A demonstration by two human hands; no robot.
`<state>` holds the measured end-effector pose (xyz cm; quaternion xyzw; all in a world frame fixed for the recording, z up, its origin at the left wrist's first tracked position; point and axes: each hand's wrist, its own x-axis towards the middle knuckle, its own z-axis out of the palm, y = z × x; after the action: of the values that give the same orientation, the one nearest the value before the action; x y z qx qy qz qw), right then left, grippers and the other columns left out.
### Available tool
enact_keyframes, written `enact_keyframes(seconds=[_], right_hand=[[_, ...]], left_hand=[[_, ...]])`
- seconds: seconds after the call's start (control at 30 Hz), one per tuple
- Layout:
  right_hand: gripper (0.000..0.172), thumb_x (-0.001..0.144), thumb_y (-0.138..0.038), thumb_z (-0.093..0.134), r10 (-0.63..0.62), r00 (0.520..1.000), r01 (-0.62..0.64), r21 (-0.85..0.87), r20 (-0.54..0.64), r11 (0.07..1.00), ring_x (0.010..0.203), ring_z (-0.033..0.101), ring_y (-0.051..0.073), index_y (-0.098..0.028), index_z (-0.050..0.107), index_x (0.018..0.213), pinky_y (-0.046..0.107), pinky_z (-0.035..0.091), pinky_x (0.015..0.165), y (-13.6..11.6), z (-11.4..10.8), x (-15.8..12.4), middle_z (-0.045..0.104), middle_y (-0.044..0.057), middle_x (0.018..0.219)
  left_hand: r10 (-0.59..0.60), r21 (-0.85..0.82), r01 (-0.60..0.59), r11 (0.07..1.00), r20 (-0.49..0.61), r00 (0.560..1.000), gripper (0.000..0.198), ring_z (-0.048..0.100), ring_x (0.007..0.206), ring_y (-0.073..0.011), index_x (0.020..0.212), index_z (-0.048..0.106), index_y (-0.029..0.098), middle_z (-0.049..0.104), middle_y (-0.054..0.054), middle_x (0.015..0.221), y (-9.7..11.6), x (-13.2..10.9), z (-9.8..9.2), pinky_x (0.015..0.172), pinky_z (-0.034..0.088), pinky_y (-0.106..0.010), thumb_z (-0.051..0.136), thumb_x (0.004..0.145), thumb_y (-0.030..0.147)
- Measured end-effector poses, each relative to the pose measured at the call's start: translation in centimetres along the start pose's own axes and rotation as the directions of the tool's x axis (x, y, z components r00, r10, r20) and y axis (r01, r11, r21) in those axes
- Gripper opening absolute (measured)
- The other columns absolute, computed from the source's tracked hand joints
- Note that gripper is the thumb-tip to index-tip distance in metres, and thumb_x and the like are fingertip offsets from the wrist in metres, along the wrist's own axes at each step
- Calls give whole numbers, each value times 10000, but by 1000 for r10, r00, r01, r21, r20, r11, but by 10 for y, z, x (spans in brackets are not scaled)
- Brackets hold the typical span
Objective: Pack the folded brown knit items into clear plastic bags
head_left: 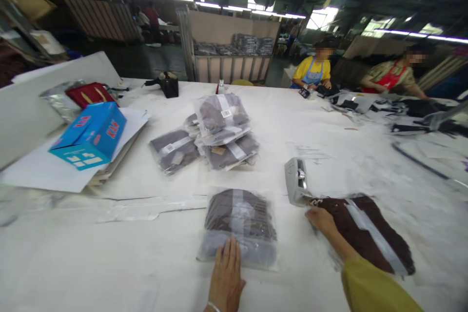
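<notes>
My left hand [227, 273] lies flat, fingers stretched out, on the lower part of a clear plastic bag [256, 251]. Inside that bag is a folded dark brown garment [219, 212] with a pale band down its middle. Over to the right, my right hand [322, 220] has its fingers bent together by the left edge of an unbagged folded brown garment [376, 224], which also has a pale strip across it. Its fingertips are just below a grey tape dispenser [295, 180]; what they pinch is too small to make out.
Several bagged garments [234, 131] are piled behind the bag. A blue box [89, 134] rests on white sheets [47, 175] at left, with a red bag [87, 93] behind. Dark cloth pieces [387, 107] lie far right, near two seated people. A black pouch [168, 85] sits at the back.
</notes>
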<state>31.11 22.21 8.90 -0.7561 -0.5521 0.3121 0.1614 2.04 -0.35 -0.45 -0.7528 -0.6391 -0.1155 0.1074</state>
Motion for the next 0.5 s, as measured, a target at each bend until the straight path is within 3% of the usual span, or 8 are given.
enact_keyframes(seconds=[0.1, 0.17, 0.23, 0.27, 0.3, 0.37, 0.43, 0.5], right_hand=[[165, 675, -238, 689, -172, 952, 177, 2, 252, 984, 552, 583, 178, -185, 630, 531, 271, 433, 557, -40, 26, -29, 626, 7, 514], [76, 674, -263, 684, -348, 820, 365, 54, 455, 929, 631, 616, 165, -191, 694, 656, 238, 447, 588, -78, 60, -57, 689, -8, 631], [105, 735, -252, 633, -572, 459, 727, 83, 680, 682, 626, 610, 141, -182, 709, 749, 219, 430, 569, -117, 101, -86, 708, -3, 694], [109, 742, -257, 642, -620, 304, 867, 59, 723, 495, 644, 613, 142, -185, 714, 781, 224, 433, 583, -135, 124, -100, 717, 2, 730], [97, 732, -254, 660, -604, 180, 948, 27, 776, 317, 656, 618, 152, -187, 714, 776, 237, 445, 598, -151, 146, -112, 721, 6, 741], [47, 664, -180, 711, -580, 128, 979, -9, 804, 203, 637, 615, 177, -156, 683, 636, 280, 469, 638, -176, 188, -129, 698, 24, 654], [180, 620, -135, 739, -584, 150, 982, -52, 798, 182, 602, 605, 195, -146, 609, 496, 324, 488, 658, -193, 221, -133, 657, 35, 560], [251, 578, -149, 790, -632, 177, 980, -74, 755, 186, 615, 607, 215, -155, 571, 456, 367, 501, 695, -204, 238, -125, 644, 47, 546]], left_hand=[[11, -39, -9, 999, 27, 1000, 824, 399, 1317, -290, 1352, 417, 86, 477, -143, 1411, 3, -4, 5, 1043, 376, -473, 624, 707, 555], [-7, -53, 13, 999, 105, 994, 885, 313, 1374, -292, 1401, 332, 83, 388, -144, 1473, 7, -7, 8, 1088, 344, -485, 654, 697, 512], [-29, -59, 41, 997, 186, 982, 923, 289, 1385, -308, 1417, 295, 79, 370, -154, 1480, 11, -11, 15, 1102, 338, -509, 698, 668, 437], [-34, -68, 50, 996, 217, 976, 922, 307, 1374, -319, 1414, 300, 77, 392, -162, 1466, 13, -13, 20, 1095, 351, -522, 709, 660, 414], [-36, -79, 57, 995, 241, 970, 905, 336, 1358, -327, 1408, 317, 78, 422, -168, 1445, 15, -14, 25, 1083, 369, -530, 708, 664, 412], [-26, -106, 55, 993, 261, 965, 854, 382, 1330, -327, 1389, 365, 92, 472, -163, 1408, 17, -16, 33, 1064, 403, -530, 681, 692, 470], [-13, -120, 46, 992, 256, 966, 816, 374, 1336, -319, 1386, 379, 110, 468, -150, 1415, 17, -16, 36, 1071, 406, -528, 632, 730, 523], [-5, -119, 34, 992, 232, 973, 802, 336, 1360, -316, 1403, 348, 116, 429, -147, 1445, 16, -15, 36, 1084, 396, -532, 602, 758, 520]])
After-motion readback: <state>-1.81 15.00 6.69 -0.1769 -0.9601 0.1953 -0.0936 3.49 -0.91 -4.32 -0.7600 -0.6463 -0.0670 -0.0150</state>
